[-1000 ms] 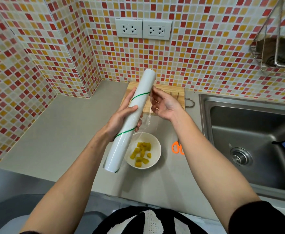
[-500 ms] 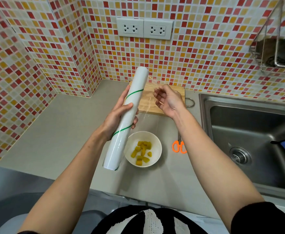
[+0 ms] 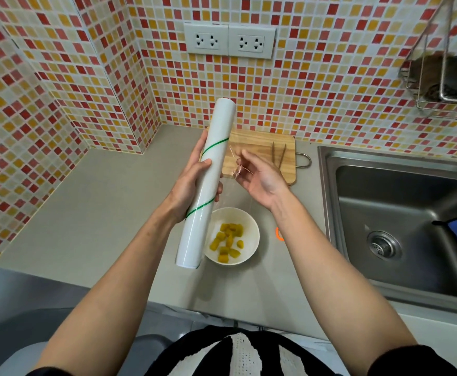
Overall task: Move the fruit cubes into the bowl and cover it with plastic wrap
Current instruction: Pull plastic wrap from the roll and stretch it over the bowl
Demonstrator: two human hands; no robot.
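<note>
Mosaic tiles in red, orange and cream back a grey counter [image 3: 86,213], with a steel sink [image 3: 400,221] to the right. On the counter sits a white bowl [image 3: 251,237] holding yellow fruit cubes [image 3: 228,241]; beyond it lies a wooden board [image 3: 259,150]. The left hand [image 3: 192,183] is wrapped round a tilted wrap roll [image 3: 208,180], raised over the bowl's left edge. The right hand [image 3: 259,177] sits just beside the roll, fingertips [image 3: 239,162] pinching a loose clear film edge [image 3: 234,158]. An orange object [image 3: 278,234] peeks out beside the right forearm.
</note>
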